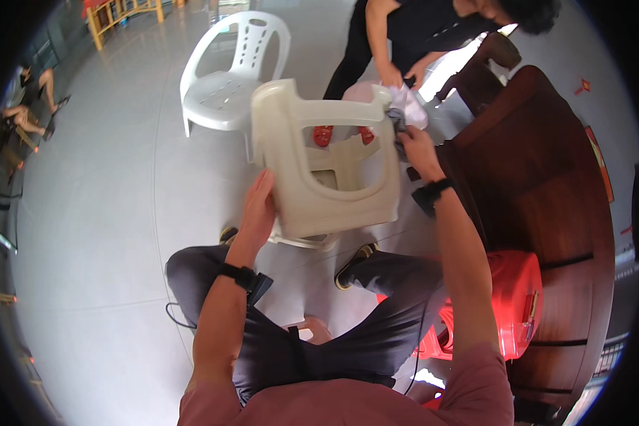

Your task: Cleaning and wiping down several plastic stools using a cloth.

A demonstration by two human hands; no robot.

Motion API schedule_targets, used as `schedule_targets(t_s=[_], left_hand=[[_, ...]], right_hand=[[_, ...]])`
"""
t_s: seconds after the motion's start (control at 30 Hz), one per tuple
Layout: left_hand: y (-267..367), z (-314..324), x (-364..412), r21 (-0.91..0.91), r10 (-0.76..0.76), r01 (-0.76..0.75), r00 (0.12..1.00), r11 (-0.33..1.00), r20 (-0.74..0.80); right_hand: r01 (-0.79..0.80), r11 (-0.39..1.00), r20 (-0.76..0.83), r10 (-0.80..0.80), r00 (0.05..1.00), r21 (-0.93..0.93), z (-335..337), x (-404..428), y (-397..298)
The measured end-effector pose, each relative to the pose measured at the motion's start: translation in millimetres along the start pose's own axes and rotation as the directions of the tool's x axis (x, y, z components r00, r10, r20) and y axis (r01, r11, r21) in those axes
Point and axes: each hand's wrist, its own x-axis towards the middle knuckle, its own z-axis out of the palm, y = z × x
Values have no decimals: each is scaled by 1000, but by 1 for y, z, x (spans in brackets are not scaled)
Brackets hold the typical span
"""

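Note:
In front of my knees is a cream plastic stool [341, 210], tilted over so that a side with a large rounded opening faces me. My left hand [259, 205] grips its left edge, the fingers stretched along the plastic. At the stool's upper right edge, my right hand [418, 149] presses a grey cloth [396, 120] against it. Part of the cloth is hidden behind the fingers. Another cream plastic part [311, 244] shows beneath the stool; whether it belongs to the same piece I cannot tell.
A white plastic chair [221, 98] stands beyond the stool. Opposite me, a person [404, 37] bends over, holding a pale cloth [411, 106]. To my right are a red plastic stool [516, 303] and dark wooden furniture [543, 197]. Seated people [29, 101] are at far left.

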Motion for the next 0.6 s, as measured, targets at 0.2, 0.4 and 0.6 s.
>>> schedule_targets(t_s=[0.2, 0.4, 0.6], left_hand=[[-1, 12, 5, -298, -125, 209, 952, 931, 278], [22, 7, -5, -238, -278, 308, 949, 921, 151], [14, -4, 6, 166, -292, 256, 921, 952, 257]], right_hand=[[501, 855, -208, -470, 858, 133, -25, -89, -125], [846, 498, 155, -836, 526, -190, 65, -147, -179], [919, 62, 552, -783, 287, -389, 111, -214, -139]])
